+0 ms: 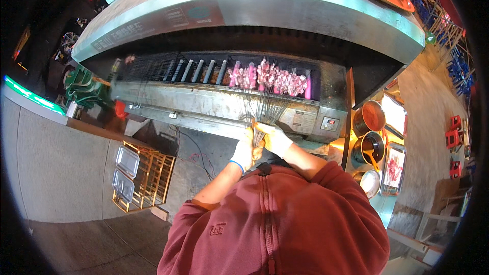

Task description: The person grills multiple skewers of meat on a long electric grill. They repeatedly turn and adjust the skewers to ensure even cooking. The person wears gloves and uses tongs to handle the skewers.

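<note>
My left hand (245, 152), in a pale glove, closes around the lower ends of a bundle of thin metal skewers (263, 111). Against it, my right hand (276, 139), also gloved, grips the same bundle from the other side. The skewers fan out away from me over the front ledge of a steel grill (214, 101). Small chunks of pinkish meat (282, 80) are threaded on their far ends. This meat lies in clumps over the glowing pink tubes at the grill's right part. Some fingers are hidden behind the skewers.
Left along the grill lies dark wire mesh (143, 69). A steel hood (267, 11) overhangs it. At right stand several pots (369, 117) and a tray (401, 152) with meat skewers. A slatted rack (154, 177) with metal trays stands low at left.
</note>
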### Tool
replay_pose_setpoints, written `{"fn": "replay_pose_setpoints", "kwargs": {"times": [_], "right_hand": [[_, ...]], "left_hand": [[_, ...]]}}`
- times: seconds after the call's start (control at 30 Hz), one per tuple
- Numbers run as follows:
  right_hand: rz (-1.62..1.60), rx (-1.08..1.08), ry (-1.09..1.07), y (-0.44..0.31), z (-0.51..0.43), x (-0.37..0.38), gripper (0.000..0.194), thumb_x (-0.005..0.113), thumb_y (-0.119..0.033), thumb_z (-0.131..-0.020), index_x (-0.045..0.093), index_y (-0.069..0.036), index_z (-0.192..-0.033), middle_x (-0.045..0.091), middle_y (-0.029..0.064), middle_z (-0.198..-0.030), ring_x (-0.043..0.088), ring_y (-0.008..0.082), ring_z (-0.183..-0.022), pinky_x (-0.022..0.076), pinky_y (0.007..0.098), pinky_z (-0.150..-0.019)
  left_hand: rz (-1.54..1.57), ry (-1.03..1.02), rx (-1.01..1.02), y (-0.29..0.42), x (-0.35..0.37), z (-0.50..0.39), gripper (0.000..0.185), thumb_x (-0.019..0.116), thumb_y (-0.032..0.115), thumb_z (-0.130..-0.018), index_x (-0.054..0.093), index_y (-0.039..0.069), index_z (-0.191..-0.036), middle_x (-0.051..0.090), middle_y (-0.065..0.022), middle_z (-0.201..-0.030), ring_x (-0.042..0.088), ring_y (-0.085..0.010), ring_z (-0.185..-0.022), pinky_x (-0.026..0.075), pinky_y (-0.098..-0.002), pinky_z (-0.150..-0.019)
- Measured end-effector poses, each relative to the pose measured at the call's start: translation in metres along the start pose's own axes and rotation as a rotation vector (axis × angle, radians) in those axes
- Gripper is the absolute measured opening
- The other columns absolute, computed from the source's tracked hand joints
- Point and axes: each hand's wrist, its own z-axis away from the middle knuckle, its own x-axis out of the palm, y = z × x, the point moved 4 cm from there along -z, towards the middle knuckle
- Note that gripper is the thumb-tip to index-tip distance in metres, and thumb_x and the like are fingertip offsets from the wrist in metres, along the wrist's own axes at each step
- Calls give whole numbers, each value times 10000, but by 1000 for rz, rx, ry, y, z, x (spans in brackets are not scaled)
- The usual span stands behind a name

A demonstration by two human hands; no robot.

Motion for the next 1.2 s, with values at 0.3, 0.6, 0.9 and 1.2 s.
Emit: {"fn": "replay_pose_setpoints", "kwargs": {"times": [0.3, 0.6, 0.9, 1.2], "right_hand": [[20, 61, -59, 1, -7, -11, 208, 617, -172, -986, 704, -22, -1102, 721, 103, -1010, 657, 231, -828, 512, 352, -709], [176, -10, 114, -8, 7, 1, 152, 645, -154, -969, 708, -42, -1050, 708, 76, -920, 609, 173, -652, 435, 289, -547], [137, -59, 67, -14, 10, -3, 193, 620, -173, -992, 666, -47, -1131, 705, 68, -979, 660, 161, -764, 476, 271, -581], [83, -117, 126, -19, 20, 3, 157, 677, -106, -949, 686, -86, -1105, 701, 42, -976, 676, 162, -842, 524, 283, -642]], "left_hand": [[-104, 52, 12, 5, 1, 1, 546, 352, 616, -1044, 538, 113, -944, 479, -3, -628, 287, -93, -395, 248, -254, -370], [-173, 87, 60, 1, -1, 4, 537, 396, 611, -1034, 546, 103, -944, 495, -9, -630, 320, -92, -395, 265, -262, -357], [-91, 80, 147, -5, -1, -4, 419, 486, 509, -1041, 549, 96, -1059, 561, -48, -739, 338, -95, -413, 285, -266, -367], [-60, 80, 141, -4, 1, -4, 308, 487, 389, -1066, 526, 86, -1030, 617, -82, -776, 374, -101, -416, 307, -266, -361]]}}
